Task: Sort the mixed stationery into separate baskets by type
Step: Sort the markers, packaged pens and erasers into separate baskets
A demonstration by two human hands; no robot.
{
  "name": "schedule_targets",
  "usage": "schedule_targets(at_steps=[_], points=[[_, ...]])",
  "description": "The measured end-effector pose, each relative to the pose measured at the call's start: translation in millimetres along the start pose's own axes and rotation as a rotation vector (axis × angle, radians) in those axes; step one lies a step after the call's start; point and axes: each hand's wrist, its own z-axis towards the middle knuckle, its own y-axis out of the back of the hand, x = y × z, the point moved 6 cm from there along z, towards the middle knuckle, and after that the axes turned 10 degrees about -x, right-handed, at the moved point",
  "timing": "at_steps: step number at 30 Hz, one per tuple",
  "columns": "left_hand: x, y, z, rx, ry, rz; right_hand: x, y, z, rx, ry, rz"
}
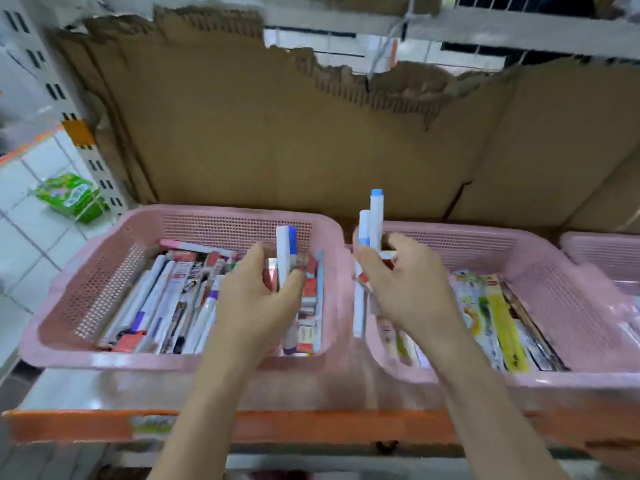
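Observation:
Two pink mesh baskets stand side by side on a shelf. The left basket point(104, 265) is full of mixed white markers, pens and small red boxes. My left hand point(256, 299) hovers over its right half and grips upright white markers with dark blue caps point(286, 251). My right hand point(405, 282) is above the gap between the baskets and holds a bunch of white markers with light blue caps point(374, 216), ends pointing up. The right basket point(554, 271) holds flat packaged stationery with yellow and green cards.
A third pink basket point(602, 251) shows at the far right edge. Torn brown cardboard point(277, 133) lines the back of the shelf. The shelf front has an orange strip point(311, 424). A green packet point(69, 195) lies on the tiled floor at left.

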Motion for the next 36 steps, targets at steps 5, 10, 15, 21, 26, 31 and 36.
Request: schedule_targets(at_steps=[5,10,15,21,26,31,36], points=[[-73,-73,-74,0.089,-0.054,-0.177,-80,108,-23,-0.085,-0.075,0.028],[-134,-154,-143,0.178,-0.166,-0.194,-160,202,-48,-0.159,-0.162,0.06],[-170,-221,-194,0.323,-0.253,-0.146,-214,264,-70,-0.221,-0.201,0.076],[-198,-269,-221,0.422,-0.391,-0.08,-274,309,-81,-0.226,-0.24,-0.034],[-227,-319,-226,0.425,-0.368,-0.027,-313,354,-67,-0.214,-0.265,-0.103],[-255,-371,-222,0.399,-0.257,-0.059,-337,396,-19,-0.194,-0.197,-0.157],[-270,-409,-212,0.332,-0.195,-0.011,-353,422,38,-0.153,-0.117,-0.15]])
